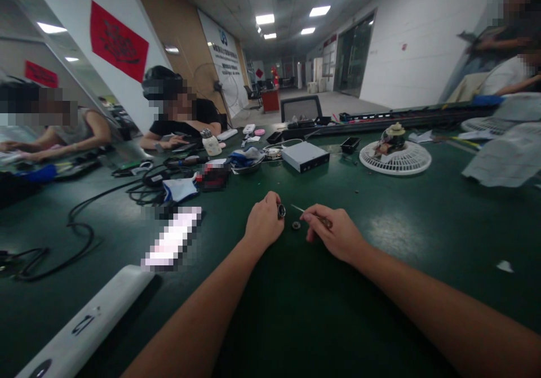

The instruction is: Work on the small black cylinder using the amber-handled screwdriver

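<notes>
My left hand (265, 219) is closed around a small dark round part (281, 210), whose open ring-like end faces right. In my right hand (332, 228) is a thin screwdriver (323, 221) with a brownish handle, its shaft pointing up and left toward the round part without touching it. Between the two hands a small dark disc (296, 226) lies on the green table (355, 310). The inside of the part in my left hand is too small to make out.
A grey box (305, 155) and a white fan grille (395, 159) with a motor stand further back. On the left are a lit phone (175, 237), a long white device (88, 321), black cables (91, 237) and cloths. Other people sit at the left and far right.
</notes>
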The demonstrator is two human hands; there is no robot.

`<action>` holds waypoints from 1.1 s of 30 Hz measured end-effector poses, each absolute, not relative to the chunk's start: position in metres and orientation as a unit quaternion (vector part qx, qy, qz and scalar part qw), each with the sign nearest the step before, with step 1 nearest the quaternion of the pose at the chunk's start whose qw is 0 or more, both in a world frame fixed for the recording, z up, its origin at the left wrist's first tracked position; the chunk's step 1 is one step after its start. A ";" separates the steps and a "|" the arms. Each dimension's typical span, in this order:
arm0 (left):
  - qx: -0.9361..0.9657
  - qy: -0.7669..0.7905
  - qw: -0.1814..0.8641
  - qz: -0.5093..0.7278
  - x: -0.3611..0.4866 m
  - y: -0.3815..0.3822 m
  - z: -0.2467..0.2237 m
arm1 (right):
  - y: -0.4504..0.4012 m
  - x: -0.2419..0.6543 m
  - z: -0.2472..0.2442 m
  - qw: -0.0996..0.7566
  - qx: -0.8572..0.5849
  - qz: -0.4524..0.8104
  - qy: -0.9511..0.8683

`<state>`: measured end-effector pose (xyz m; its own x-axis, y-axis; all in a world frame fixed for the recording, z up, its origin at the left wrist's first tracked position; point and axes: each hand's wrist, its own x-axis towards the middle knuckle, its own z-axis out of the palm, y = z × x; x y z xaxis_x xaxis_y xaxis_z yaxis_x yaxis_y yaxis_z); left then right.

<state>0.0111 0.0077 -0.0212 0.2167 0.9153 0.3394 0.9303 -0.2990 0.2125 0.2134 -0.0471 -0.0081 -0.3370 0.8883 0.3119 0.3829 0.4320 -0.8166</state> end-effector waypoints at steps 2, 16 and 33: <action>-0.772 -0.598 0.031 -0.212 0.010 0.008 -0.021 | -0.045 0.213 -0.010 0.394 -0.444 0.316 -0.740; -0.742 -0.632 0.042 -0.220 0.007 0.009 -0.022 | -0.032 0.213 -0.030 0.292 -0.446 0.223 -0.816; -0.889 -0.404 -0.031 -0.211 0.017 -0.001 -0.013 | -0.032 0.216 -0.018 0.473 -0.458 0.216 -0.721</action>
<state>0.0175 -0.0005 -0.0135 0.5842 0.7322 0.3502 0.7058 -0.6713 0.2263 0.2159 -0.0318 -0.0183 -0.1330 0.8649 0.4841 0.4559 0.4870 -0.7449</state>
